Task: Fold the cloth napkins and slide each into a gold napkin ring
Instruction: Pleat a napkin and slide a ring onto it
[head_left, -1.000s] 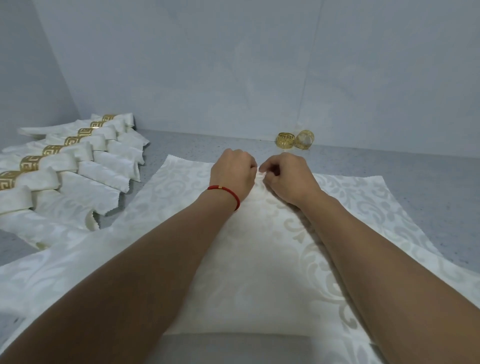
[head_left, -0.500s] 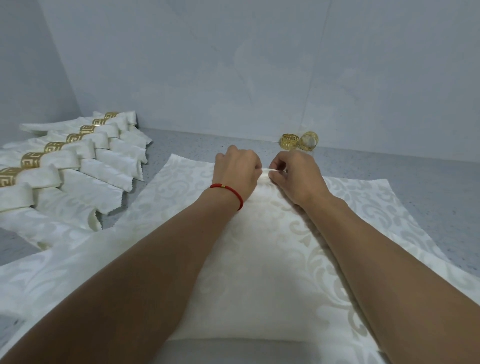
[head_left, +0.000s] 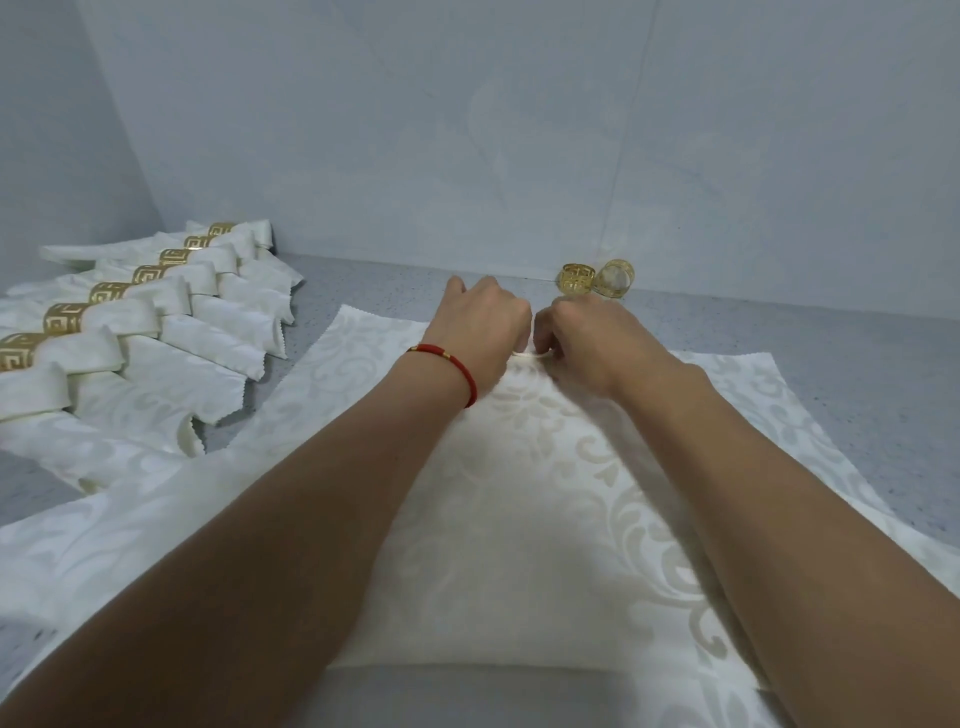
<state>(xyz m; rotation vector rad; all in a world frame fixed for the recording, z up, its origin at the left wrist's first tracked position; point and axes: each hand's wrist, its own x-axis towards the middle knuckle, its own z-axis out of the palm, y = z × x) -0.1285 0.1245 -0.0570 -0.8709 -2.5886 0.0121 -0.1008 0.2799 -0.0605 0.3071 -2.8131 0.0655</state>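
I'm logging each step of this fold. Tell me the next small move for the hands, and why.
Probably draw the pinched far edge of the white patterned cloth napkin back toward the body to make the fold. The left hand and right hand both pinch that edge side by side, and the two loose gold openwork napkin rings wait behind.

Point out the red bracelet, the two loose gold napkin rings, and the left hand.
red bracelet (head_left: 457, 364), head view, on the cord across the left wrist.
loose gold napkin rings (head_left: 577, 279), head view, on the left ring's patterned side.
left hand (head_left: 480, 327), head view, on its back.
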